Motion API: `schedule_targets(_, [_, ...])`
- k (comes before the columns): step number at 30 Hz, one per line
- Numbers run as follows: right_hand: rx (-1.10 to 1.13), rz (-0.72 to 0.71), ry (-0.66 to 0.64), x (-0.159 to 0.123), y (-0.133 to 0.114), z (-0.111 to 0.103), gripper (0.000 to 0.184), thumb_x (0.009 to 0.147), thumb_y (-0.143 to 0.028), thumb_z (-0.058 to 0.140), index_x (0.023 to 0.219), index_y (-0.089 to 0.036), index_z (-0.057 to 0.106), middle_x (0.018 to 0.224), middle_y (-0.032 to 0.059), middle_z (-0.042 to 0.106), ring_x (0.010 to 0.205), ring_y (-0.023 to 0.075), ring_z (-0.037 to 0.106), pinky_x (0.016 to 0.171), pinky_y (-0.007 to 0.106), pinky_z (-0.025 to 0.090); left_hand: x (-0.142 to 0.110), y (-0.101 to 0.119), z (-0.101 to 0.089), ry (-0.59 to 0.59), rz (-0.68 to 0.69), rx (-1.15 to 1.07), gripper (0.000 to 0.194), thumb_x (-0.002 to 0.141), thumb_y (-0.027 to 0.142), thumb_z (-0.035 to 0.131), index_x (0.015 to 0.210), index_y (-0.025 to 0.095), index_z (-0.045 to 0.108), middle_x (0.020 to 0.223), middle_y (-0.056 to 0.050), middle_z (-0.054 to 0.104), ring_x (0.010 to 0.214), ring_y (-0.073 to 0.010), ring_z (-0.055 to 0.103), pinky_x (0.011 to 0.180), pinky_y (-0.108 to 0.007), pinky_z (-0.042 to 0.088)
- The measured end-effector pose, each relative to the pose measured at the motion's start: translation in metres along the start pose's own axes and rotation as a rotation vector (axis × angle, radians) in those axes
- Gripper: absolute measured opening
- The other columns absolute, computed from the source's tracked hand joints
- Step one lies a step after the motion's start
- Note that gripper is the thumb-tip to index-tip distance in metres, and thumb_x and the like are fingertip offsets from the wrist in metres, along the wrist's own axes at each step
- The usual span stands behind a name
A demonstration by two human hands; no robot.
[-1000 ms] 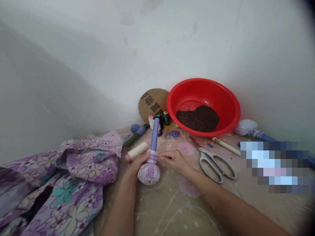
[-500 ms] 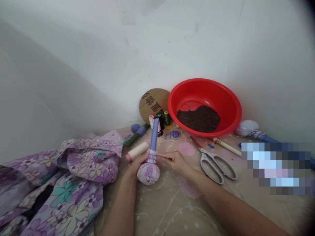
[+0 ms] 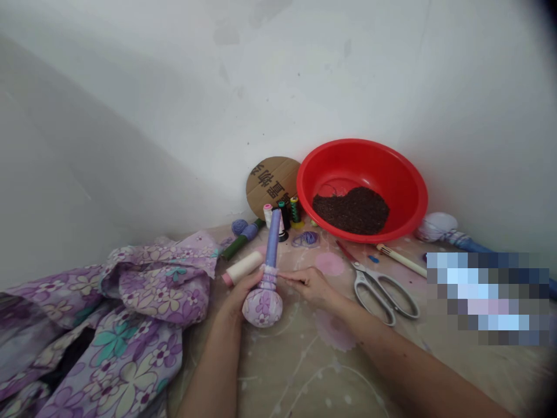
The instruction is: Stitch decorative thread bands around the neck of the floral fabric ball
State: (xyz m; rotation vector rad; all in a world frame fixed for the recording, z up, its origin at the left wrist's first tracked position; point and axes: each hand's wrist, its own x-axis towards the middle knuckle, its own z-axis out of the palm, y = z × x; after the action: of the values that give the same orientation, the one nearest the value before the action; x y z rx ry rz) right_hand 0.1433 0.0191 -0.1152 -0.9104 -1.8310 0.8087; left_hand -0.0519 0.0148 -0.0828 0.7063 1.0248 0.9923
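- Near the spools (image 3: 295,211), a cloth-headed stick (image 3: 270,269) is being gripped by the left hand (image 3: 242,295).
- At its binding (image 3: 268,284), the right hand (image 3: 314,284) is being held, fingertips together; steadiness is being called for.

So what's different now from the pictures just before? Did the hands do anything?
Hardly anything: no clear move shows, and nothing was picked up or let go. The left hand still holds the flower-print padded stick, and the right hand still has its fingertips by the wrapped neck. The grey-handled scissors and red basin stayed put.
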Motion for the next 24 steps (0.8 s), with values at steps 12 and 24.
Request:
schedule_targets(12, [0.059, 0.040, -0.004, -0.001, 0.012, 0.012, 0.030, 0.082, -0.028, 0.056, 0.109, -0.027, 0.068, 0.107, 0.0010, 0.068, 0.092, 0.0238, 0.069, 0.080, 0.038, 0.054, -0.004, 0.002, 0.001, 0.011, -0.022, 0.016, 0.012, 0.082, 0.022, 0.056, 0.079, 0.012, 0.061, 0.060, -0.004, 0.062, 0.054, -0.0138, 0.060, 0.056, -0.024, 0.048])
schedule_targets(24, [0.152, 0.020, 0.082, -0.001, 0.007, 0.018, 0.026, 0.083, -0.034, 0.055, 0.102, -0.026, 0.071, 0.103, 0.0027, 0.071, 0.092, 0.0239, 0.069, 0.084, 0.040, 0.054, -0.005, 0.003, 0.005, 0.054, -0.042, -0.023, 0.010, 0.077, 0.021, 0.063, 0.082, 0.013, 0.060, 0.060, -0.002, 0.062, 0.051, -0.0132, 0.059, 0.055, -0.025, 0.047])
